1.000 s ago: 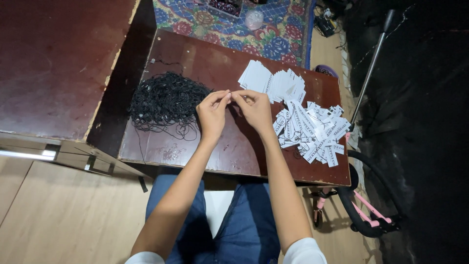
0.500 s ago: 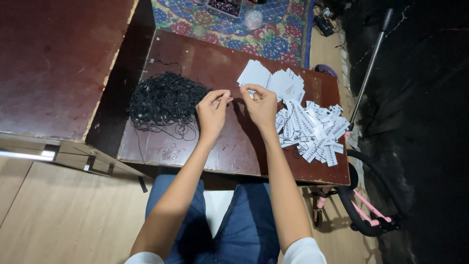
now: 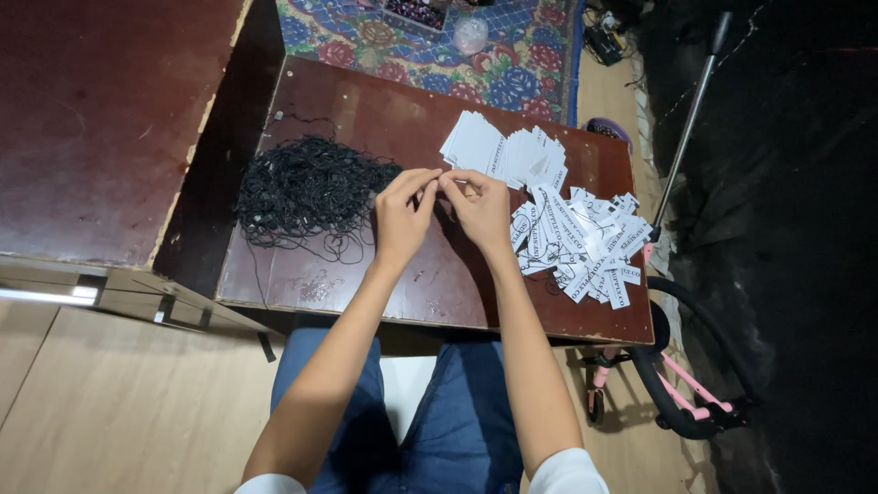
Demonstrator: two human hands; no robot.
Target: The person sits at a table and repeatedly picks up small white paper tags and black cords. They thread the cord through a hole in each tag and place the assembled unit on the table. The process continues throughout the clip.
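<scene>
Two hands meet mid-frame over the brown table (image 3: 366, 284). Left hand (image 3: 402, 215) & right hand (image 3: 480, 206) have fingertips pinched together, touching; what they pinch is too small to tell. Black string pile (image 3: 306, 192) just left; white paper tags (image 3: 576, 238) right, neat stack (image 3: 503, 155) upper center.

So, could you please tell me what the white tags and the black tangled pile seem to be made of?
White tags: probably matte card or paper, since they lie flat, thin and stiff-edged. Black tangled pile: apparently thin cord or string, shown by its limp, looping strands.
</scene>
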